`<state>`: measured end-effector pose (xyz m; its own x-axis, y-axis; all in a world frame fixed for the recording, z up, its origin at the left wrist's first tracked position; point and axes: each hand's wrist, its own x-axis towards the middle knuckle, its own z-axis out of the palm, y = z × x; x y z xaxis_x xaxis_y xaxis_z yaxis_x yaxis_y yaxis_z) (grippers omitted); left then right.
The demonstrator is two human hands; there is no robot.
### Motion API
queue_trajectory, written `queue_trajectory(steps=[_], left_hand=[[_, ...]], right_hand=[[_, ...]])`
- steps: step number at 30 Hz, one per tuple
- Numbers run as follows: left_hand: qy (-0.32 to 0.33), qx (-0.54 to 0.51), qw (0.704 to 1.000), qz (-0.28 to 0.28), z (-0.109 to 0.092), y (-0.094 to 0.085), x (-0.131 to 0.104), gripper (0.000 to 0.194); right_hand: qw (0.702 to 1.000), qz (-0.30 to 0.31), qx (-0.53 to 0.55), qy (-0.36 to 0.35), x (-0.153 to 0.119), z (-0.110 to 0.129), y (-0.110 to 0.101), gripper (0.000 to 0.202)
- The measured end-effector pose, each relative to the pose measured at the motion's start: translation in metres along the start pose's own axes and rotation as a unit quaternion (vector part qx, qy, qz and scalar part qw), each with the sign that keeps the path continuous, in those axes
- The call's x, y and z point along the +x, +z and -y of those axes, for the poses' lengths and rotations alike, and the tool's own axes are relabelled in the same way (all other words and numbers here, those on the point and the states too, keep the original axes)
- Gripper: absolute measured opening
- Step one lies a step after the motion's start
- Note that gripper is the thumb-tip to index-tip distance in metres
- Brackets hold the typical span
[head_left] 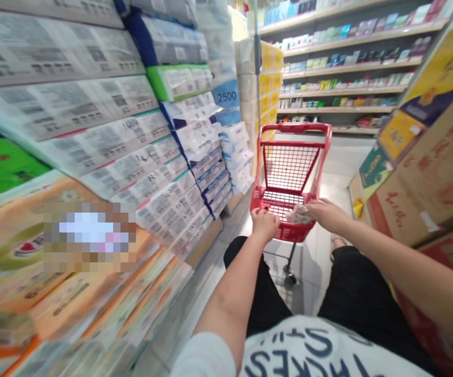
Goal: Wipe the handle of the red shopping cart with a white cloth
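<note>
A small red shopping cart [291,167] stands in the aisle just in front of my knees. My left hand [265,224] is closed, its fingers curled over the cart's near left rim. At the near right side, my right hand [327,214] reaches over the rim, its fingers pressed together on a small, pale, crumpled-looking item [299,214] with a mottled surface. The exact kind of this item does not show. Beneath it, the cart's red mesh can be seen.
Tall stacks of wrapped paper packs [132,141] line the left side, with orange packs [69,283] nearer me. Cardboard cartons [438,178] are piled on the right. Shelves [340,89] of small boxed goods close off the far end. A dark pole [257,52] rises behind the cart.
</note>
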<state>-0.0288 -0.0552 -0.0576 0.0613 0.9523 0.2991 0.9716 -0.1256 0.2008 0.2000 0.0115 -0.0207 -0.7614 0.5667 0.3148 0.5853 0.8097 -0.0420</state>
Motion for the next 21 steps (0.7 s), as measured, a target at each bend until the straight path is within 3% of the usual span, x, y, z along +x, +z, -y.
queue_trajectory(steps=[4, 11, 17, 21], left_hand=[[-0.014, 0.015, 0.999, 0.035, -0.006, -0.004, 0.000, 0.040], [-0.013, 0.044, 0.996, 0.075, -0.016, -0.010, -0.002, 0.042], [-0.004, 0.072, 0.989, 0.130, -0.021, -0.017, 0.005, 0.046], [0.004, 0.100, 0.980, 0.171, -0.023, -0.025, 0.012, 0.046]], right_hand=[[0.999, 0.028, -0.030, -0.003, -0.012, 0.022, 0.004, 0.032], [0.996, -0.028, -0.028, 0.085, -0.036, 0.052, 0.013, 0.037], [0.996, -0.066, -0.020, 0.059, -0.057, 0.064, 0.007, 0.035], [0.998, -0.044, -0.034, -0.012, -0.067, 0.045, -0.007, 0.028]])
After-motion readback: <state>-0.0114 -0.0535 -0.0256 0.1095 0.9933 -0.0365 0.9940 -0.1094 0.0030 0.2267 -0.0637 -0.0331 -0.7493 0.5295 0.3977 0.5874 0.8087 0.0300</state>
